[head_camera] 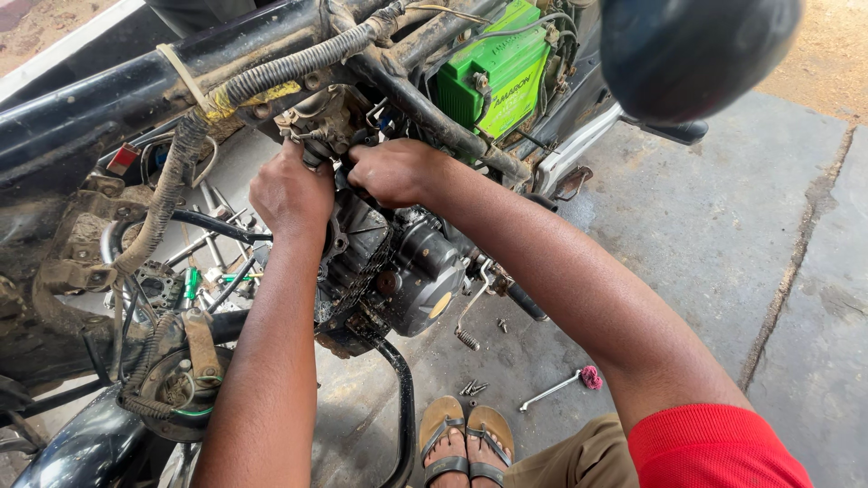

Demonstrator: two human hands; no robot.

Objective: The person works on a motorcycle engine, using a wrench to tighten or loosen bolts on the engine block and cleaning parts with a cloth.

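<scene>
Grey concrete floor (pixel 723 226) in bright daylight, cracked along a seam (pixel 796 262), bordered by what looks like sandy ground (pixel 827 50).

engine (pixel 398 271): dark greasy metal; battery (pixel 495 77): glossy green plastic; frame tube (pixel 81 104): dusty black metal; floor (pixel 723 226): rough concrete

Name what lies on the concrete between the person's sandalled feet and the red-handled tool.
In the head view, a small cluster of loose bolts lies on the concrete floor, between the sandalled feet and the red-handled tool.
</scene>
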